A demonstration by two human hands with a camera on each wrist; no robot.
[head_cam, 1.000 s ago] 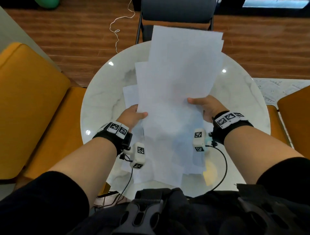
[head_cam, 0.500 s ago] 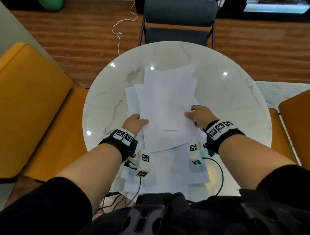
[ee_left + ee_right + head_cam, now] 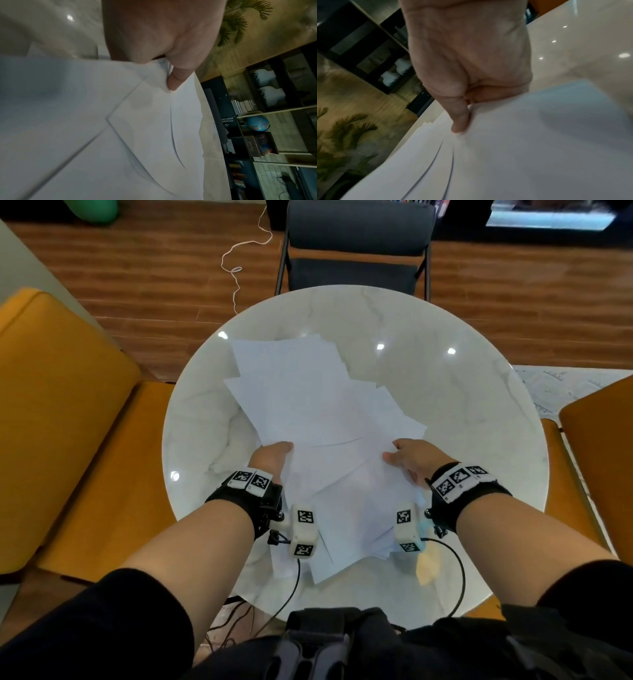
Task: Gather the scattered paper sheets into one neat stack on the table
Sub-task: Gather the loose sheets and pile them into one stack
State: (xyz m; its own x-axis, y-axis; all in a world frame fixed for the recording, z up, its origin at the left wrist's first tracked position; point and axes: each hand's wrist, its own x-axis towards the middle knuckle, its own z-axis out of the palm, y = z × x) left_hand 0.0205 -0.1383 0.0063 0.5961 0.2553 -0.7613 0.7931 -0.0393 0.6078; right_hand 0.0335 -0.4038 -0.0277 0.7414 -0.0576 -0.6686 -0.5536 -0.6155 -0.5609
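Several white paper sheets (image 3: 308, 412) lie fanned and askew on the round marble table (image 3: 462, 422), spreading from the far left to the near edge. My left hand (image 3: 274, 457) pinches the pile's left side, thumb on top (image 3: 176, 79) and fingers hidden beneath the paper (image 3: 120, 135). On the pile's right side my right hand (image 3: 407, 457) pinches the sheets, its thumb (image 3: 460, 121) pressed on the top sheet (image 3: 522, 148). The sheets' edges do not line up.
A dark chair (image 3: 356, 248) stands behind the table. Yellow seats sit at the left (image 3: 58, 412) and right (image 3: 599, 446). A white cord (image 3: 239, 265) lies on the wooden floor. Cables (image 3: 459, 577) hang from my wrists over the near table edge.
The bunch I held up, tilted toward me, has come down onto the table. It has since swung counter-clockwise with the far end now pointing left, and the sheets have fanned out.
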